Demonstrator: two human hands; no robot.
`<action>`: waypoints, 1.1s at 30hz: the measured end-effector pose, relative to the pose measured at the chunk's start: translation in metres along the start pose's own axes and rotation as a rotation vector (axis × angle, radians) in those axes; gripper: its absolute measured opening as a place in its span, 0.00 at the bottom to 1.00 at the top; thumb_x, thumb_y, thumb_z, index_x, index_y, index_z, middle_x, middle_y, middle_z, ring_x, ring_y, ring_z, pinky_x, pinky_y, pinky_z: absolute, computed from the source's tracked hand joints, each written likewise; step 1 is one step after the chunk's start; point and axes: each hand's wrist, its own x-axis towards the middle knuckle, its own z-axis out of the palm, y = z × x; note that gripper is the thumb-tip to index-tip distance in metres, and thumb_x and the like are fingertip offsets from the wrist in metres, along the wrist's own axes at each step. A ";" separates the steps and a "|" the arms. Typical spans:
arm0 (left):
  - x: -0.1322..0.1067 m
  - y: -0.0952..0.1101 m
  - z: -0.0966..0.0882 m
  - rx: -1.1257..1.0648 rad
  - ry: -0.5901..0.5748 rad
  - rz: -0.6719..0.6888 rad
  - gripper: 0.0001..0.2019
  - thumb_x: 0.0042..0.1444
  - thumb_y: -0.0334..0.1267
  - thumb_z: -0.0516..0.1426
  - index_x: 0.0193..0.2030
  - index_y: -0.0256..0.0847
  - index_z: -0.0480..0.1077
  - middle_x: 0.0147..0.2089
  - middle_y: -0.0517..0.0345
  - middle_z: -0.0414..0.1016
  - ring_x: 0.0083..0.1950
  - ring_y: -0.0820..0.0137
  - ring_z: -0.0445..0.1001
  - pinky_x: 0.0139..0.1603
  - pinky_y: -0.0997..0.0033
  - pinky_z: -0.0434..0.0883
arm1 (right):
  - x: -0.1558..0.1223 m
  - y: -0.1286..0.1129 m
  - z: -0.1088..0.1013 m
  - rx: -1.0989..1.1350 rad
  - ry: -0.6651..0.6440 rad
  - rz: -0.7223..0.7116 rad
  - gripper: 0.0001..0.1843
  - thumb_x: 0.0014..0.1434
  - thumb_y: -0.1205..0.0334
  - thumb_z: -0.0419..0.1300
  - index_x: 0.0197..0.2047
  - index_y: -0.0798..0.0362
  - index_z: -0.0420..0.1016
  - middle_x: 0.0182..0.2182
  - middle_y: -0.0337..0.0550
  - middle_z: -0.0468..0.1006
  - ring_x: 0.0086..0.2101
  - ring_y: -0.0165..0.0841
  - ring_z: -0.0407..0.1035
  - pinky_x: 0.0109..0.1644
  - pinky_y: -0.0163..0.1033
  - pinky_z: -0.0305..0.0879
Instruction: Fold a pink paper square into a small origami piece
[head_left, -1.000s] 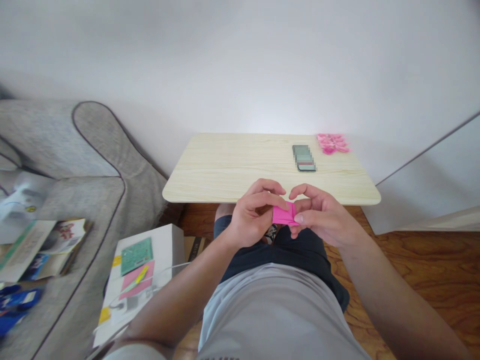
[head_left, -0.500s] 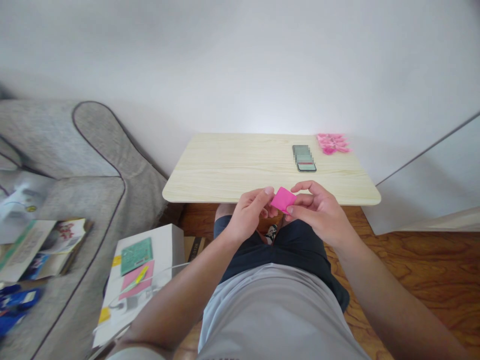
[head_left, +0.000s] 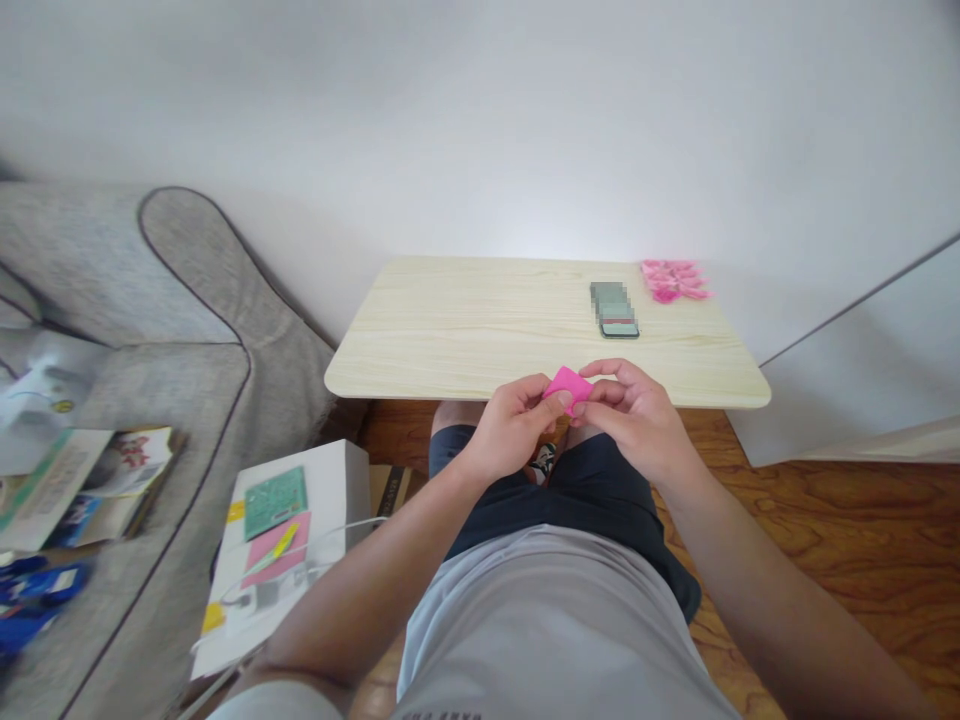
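Note:
A small folded pink paper is pinched between both of my hands, just at the near edge of the light wooden table. My left hand grips its left side with curled fingers. My right hand holds its right side, thumb and fingertips pressed on the paper. A phone lies on the table beyond my hands. A heap of pink folded paper pieces sits at the table's far right corner.
A grey sofa stands to the left with books and papers on it. A white box with green and pink sheets lies on the floor beside my left arm. A white panel leans at the right.
The pink paper has been lifted from lap height to the table's edge and turned flatter. Both hands moved up and closer together on it. The camera shifted slightly.

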 end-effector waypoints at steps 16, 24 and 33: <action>0.044 -0.037 -0.036 0.144 0.066 0.116 0.14 0.67 0.49 0.62 0.41 0.39 0.77 0.36 0.56 0.79 0.36 0.71 0.74 0.38 0.71 0.67 | 0.059 0.029 -0.012 -0.252 -0.150 0.011 0.14 0.60 0.47 0.72 0.38 0.50 0.84 0.34 0.43 0.86 0.34 0.37 0.79 0.40 0.41 0.74; 0.072 -0.049 -0.048 0.135 0.131 0.043 0.14 0.68 0.48 0.61 0.38 0.38 0.76 0.33 0.57 0.76 0.36 0.70 0.73 0.40 0.70 0.70 | 0.087 0.033 -0.017 -0.322 -0.182 0.097 0.15 0.68 0.48 0.63 0.37 0.50 0.82 0.33 0.42 0.85 0.36 0.38 0.78 0.41 0.41 0.72; 0.082 -0.061 -0.061 0.793 0.113 0.080 0.15 0.67 0.41 0.62 0.59 0.50 0.74 0.55 0.55 0.81 0.59 0.59 0.74 0.56 0.57 0.69 | 0.112 0.048 -0.015 -0.776 -0.052 0.153 0.18 0.70 0.52 0.58 0.30 0.49 0.79 0.27 0.40 0.80 0.31 0.35 0.72 0.36 0.41 0.59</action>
